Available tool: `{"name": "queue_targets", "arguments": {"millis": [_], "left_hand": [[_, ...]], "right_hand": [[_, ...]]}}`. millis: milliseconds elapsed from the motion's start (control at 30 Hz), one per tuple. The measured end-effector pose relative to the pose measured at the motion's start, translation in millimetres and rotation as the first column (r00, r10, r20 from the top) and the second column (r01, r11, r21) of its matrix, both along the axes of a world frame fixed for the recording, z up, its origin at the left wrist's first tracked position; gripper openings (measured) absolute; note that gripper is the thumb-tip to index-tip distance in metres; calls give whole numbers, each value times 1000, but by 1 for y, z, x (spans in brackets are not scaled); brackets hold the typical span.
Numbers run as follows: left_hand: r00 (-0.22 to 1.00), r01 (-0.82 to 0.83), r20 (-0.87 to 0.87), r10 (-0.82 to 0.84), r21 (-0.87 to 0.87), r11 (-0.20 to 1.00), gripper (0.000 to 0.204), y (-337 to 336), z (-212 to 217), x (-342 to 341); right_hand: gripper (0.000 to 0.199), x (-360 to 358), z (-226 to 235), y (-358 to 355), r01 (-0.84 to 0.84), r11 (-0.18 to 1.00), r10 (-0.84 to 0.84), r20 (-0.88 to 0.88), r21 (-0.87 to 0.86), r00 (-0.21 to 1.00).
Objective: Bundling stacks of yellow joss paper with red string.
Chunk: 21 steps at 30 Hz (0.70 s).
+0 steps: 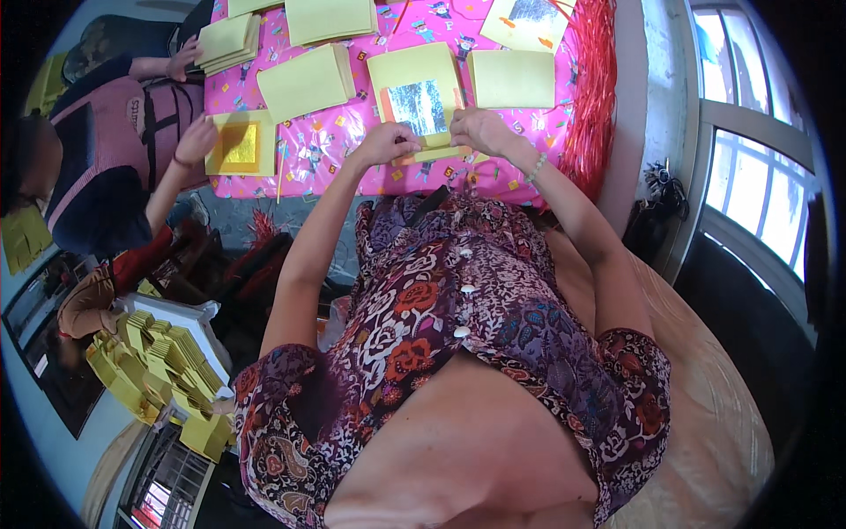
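A yellow paper sheet with a silver foil square (418, 108) and orange borders lies in front of me on the pink patterned table cover (326, 163). My left hand (389, 144) is closed at the sheet's near left corner, with thumb and fingers pinched together. At the near right edge, my right hand (486, 131), a beaded bracelet on its wrist, pinches the paper too. Between the hands the near edge looks folded up into a narrow strip (432, 156). My fingers partly hide the sheet's lower edge.
Yellow paper stacks (304, 84) stand left of and beyond my sheet, and another pile (512, 79) to its right. A co-worker (123, 132) at left touches a gold-foil sheet (236, 148). Red tinsel (597, 97) hangs along the right table edge. Folded yellow papers (167, 353) fill the lower left.
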<state>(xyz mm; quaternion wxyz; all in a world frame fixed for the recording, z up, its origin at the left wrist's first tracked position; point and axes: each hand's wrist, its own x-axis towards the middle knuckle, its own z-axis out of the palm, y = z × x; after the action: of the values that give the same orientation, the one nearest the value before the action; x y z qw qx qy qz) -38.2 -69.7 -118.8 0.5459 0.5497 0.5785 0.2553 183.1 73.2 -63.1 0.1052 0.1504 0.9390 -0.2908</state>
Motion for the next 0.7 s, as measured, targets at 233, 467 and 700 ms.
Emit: {"name": "queue_targets", "arguments": {"millis": [233,467,700], "left_hand": [[999,-18,30,18,-2,1000,12,-1,3,1],[990,-18,-123,65,351,936,45,-23,31,-2],[903,-14,-357,240,534,846,66,-25,27,-16]], "right_hand": [[18,-1,-3,-3,-7,998,10,-47,68,999],[22,0,7,-4,30,999,-27,-92,38,995],[24,-5,35,8,44,997,-44,-2,-68,999]]}}
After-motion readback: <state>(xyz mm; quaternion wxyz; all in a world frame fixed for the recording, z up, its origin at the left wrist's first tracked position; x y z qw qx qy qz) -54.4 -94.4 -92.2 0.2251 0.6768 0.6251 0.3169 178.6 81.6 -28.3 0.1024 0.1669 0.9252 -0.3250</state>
